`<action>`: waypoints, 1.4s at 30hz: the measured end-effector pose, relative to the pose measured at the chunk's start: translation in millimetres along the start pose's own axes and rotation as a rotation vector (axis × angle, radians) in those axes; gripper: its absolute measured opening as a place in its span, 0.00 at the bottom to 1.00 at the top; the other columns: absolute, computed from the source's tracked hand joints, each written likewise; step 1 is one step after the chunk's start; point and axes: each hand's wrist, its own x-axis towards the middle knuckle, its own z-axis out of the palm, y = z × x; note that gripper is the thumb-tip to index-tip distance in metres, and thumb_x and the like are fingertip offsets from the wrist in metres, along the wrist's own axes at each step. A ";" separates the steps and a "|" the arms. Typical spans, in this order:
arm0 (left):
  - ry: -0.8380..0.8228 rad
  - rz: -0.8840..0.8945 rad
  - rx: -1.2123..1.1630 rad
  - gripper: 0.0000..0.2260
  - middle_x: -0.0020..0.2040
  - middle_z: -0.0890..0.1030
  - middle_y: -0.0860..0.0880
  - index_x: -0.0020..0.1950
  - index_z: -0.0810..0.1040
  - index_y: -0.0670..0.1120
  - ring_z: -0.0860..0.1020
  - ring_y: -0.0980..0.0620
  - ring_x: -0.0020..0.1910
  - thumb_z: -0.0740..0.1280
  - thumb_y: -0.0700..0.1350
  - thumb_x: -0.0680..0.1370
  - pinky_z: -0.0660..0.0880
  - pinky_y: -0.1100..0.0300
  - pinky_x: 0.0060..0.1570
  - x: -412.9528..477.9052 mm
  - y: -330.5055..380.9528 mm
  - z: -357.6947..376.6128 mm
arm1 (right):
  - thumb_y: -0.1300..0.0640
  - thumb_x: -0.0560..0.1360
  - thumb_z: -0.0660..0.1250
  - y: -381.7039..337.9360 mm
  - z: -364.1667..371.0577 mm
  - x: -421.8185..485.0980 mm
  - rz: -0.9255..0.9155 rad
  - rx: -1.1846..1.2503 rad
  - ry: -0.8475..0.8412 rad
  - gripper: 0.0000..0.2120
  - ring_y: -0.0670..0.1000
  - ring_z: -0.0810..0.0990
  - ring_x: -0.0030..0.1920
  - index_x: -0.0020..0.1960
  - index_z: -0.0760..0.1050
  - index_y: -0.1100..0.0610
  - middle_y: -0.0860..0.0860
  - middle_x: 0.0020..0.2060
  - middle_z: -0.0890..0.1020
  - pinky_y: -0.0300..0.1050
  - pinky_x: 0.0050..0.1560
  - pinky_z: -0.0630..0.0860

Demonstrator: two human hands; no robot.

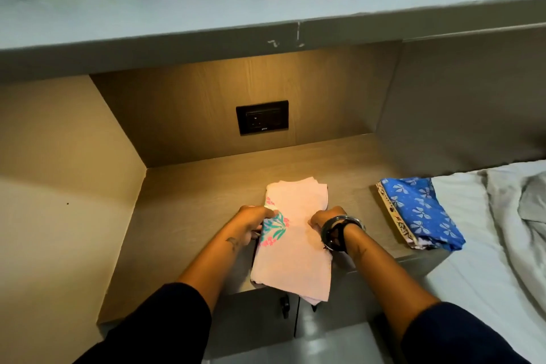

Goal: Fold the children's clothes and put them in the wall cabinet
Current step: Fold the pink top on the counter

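With it lying on the wooden counter (183,216), both hands pinch the pink floral garment (295,233). Left hand (254,223) fingers closed on left edge, right hand (326,220) on right.

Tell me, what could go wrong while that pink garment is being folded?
The pink garment overhangs the counter front edge, so it might slide off if the left hand and right hand let go. The blue bow-print cloth sits at the counter's end by the bed and could get nudged.
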 end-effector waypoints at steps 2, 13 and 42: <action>-0.052 -0.039 -0.092 0.06 0.45 0.82 0.45 0.43 0.78 0.44 0.78 0.51 0.40 0.68 0.45 0.77 0.73 0.59 0.46 0.9 2.1 -6.6 | 0.59 0.67 0.69 -5.5 -5.8 -6.1 -0.029 0.138 0.016 0.05 0.53 0.78 0.31 0.38 0.78 0.61 0.54 0.34 0.80 0.40 0.29 0.72; 0.035 0.616 -0.018 0.27 0.41 0.80 0.42 0.67 0.71 0.42 0.79 0.60 0.36 0.70 0.27 0.70 0.74 0.70 0.31 -23.4 76.6 -41.6 | 0.71 0.66 0.73 -90.7 -47.0 -19.4 -0.668 0.133 0.107 0.35 0.54 0.76 0.53 0.70 0.66 0.59 0.63 0.52 0.79 0.45 0.58 0.76; 0.198 0.488 0.291 0.09 0.49 0.82 0.40 0.50 0.73 0.39 0.82 0.46 0.47 0.62 0.45 0.81 0.79 0.51 0.43 -61.1 -93.4 -12.4 | 0.59 0.73 0.71 51.1 -6.5 -30.7 -0.685 -0.267 -0.061 0.09 0.48 0.74 0.36 0.37 0.73 0.51 0.46 0.33 0.77 0.43 0.37 0.70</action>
